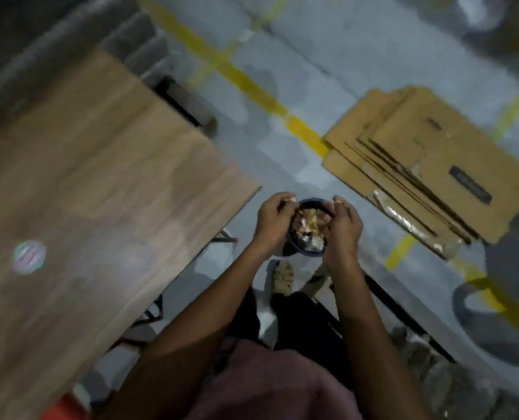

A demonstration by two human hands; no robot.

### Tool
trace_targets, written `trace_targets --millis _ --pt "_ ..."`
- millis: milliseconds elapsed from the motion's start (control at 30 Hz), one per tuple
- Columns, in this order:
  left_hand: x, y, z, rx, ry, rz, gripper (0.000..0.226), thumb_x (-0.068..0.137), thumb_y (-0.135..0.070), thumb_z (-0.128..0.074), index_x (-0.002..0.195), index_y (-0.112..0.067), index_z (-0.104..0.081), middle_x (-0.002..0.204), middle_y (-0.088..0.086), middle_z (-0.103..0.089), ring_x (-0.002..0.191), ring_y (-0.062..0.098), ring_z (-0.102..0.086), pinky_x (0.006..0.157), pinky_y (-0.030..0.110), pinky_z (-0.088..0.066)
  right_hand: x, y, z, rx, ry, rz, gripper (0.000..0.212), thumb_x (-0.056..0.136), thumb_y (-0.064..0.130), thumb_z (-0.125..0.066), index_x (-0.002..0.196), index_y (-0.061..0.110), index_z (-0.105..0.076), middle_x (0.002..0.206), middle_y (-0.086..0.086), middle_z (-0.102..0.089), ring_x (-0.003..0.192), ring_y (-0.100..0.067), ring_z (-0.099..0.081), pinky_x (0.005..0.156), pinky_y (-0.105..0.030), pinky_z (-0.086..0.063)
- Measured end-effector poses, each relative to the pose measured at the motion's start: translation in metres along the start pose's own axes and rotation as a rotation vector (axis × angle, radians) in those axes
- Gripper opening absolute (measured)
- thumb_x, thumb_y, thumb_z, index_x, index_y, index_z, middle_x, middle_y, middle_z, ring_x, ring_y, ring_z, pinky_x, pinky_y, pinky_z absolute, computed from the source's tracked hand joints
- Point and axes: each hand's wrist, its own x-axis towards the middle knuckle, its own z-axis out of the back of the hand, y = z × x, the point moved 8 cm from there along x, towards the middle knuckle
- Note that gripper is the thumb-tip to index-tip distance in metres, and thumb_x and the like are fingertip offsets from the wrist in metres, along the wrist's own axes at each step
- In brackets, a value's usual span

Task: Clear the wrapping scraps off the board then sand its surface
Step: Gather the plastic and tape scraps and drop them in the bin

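Wood-grain board point(94, 183) lies flat at left; crumpled wrapping scraps point(308, 228) fill a dark bin point(309, 204).

Brown woodgrain board point(94, 183), perhaps pastel sticker point(29, 257), yellow-striped grey floor point(306, 71)

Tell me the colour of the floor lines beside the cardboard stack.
Yellow floor lines, seen in the head view, the only one.

This looks like a warehouse or workshop floor: bare grey concrete point(328, 56) marked with yellow painted lines point(252, 83), a stack of flattened cardboard boxes point(428, 165) lying on the ground, and a large wooden board point(94, 189) set up on black metal stands point(152, 310).
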Motion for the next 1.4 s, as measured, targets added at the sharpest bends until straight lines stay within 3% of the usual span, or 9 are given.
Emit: trace_targets --millis 200,467,567,800,967,1067,1167,1300,1400 --pt "-0.071 -0.016 0.086 -0.210 -0.231 -0.039 0.022 0.106 -0.014 -0.053 0.121 -0.005 -0.068 0.109 0.015 -0.075 0.071 -0.008 -0.065 0.063 0.008 -0.047 -0.075 0.003 -0.056 -0.176 0.272 0.021 0.013 0.106 0.018 -0.054 0.110 0.017 -0.066 0.102 -0.008 -0.076 0.070 -0.017 -0.068 0.063 -0.031 -0.049" --pt "-0.156 0.014 0.225 -0.467 -0.622 -0.072 0.024 0.106 -0.006 -0.052 0.122 0.005 -0.065 0.106 0.017 -0.071 0.069 -0.008 -0.066 0.058 0.007 -0.046 -0.150 -0.027 -0.166 -0.504 0.612 0.039 0.020 0.105 0.019 -0.052 0.118 0.012 -0.066 0.099 -0.008 -0.070 0.068 -0.020 -0.059 0.059 -0.028 -0.039" --pt "-0.188 0.040 0.278 -0.551 -0.767 -0.057 0.023 0.105 -0.007 -0.053 0.122 0.001 -0.066 0.103 0.014 -0.072 0.080 0.005 -0.067 0.059 0.007 -0.046 -0.195 -0.063 -0.209 -0.613 0.751 0.037 0.027 0.105 0.017 -0.049 0.126 0.009 -0.065 0.095 -0.006 -0.070 0.070 -0.020 -0.061 0.061 -0.029 -0.040" --pt "-0.250 0.121 0.410 -0.695 -1.033 -0.048 0.025 0.103 -0.007 -0.055 0.125 0.002 -0.064 0.103 0.013 -0.073 0.077 0.004 -0.068 0.056 0.010 -0.048 -0.324 -0.167 -0.294 -0.797 1.016 0.140 0.008 0.104 0.022 -0.056 0.099 0.021 -0.063 0.097 -0.004 -0.073 0.067 -0.016 -0.064 0.055 -0.026 -0.041" --pt "-0.297 0.170 0.516 -0.599 -1.125 -0.035 0.024 0.104 -0.009 -0.056 0.123 -0.001 -0.067 0.105 0.010 -0.072 0.076 -0.005 -0.067 0.071 0.017 -0.054 -0.410 -0.241 -0.350 -0.799 1.060 0.158 0.006 0.103 0.020 -0.057 0.103 0.018 -0.063 0.091 -0.004 -0.071 0.059 -0.012 -0.060 0.051 -0.023 -0.036" --pt "-0.326 0.199 0.582 -0.372 -1.204 0.004 0.028 0.101 -0.015 -0.060 0.128 -0.011 -0.063 0.115 0.004 -0.066 0.105 0.014 -0.063 0.097 0.040 -0.054 -0.455 -0.279 -0.382 -0.821 1.053 0.170 0.008 0.103 0.016 -0.055 0.107 0.017 -0.062 0.092 -0.002 -0.067 0.062 -0.013 -0.059 0.053 -0.025 -0.036" --pt "-0.353 0.222 0.633 -0.161 -1.308 0.096 0.041 0.098 -0.021 -0.063 0.137 -0.017 -0.054 0.132 0.007 -0.056 0.126 0.026 -0.049 0.106 0.042 -0.042 -0.486 -0.303 -0.409 -0.864 1.026 0.214 0.015 0.100 0.012 -0.055 0.113 0.016 -0.063 0.089 0.002 -0.064 0.064 -0.013 -0.059 0.053 -0.026 -0.040" --pt "-0.368 0.242 0.684 0.038 -1.409 0.155 0.055 0.090 -0.026 -0.063 0.141 -0.009 -0.051 0.137 0.017 -0.052 0.132 0.037 -0.043 0.108 0.050 -0.036 -0.496 -0.330 -0.450 -0.934 1.019 0.344 0.027 0.075 0.034 -0.060 0.101 0.030 -0.064 0.108 -0.003 -0.071 0.086 -0.020 -0.063 0.077 -0.040 -0.051" --pt "-0.362 0.267 0.712 0.133 -1.438 0.254 0.058 0.087 -0.028 -0.068 0.141 -0.014 -0.051 0.142 0.019 -0.047 0.133 0.041 -0.041 0.104 0.053 -0.039 -0.503 -0.336 -0.481 -0.987 1.025 0.452 0.031 0.080 0.030 -0.065 0.111 0.026 -0.062 0.119 -0.006 -0.068 0.101 -0.024 -0.065 0.093 -0.045 -0.053"
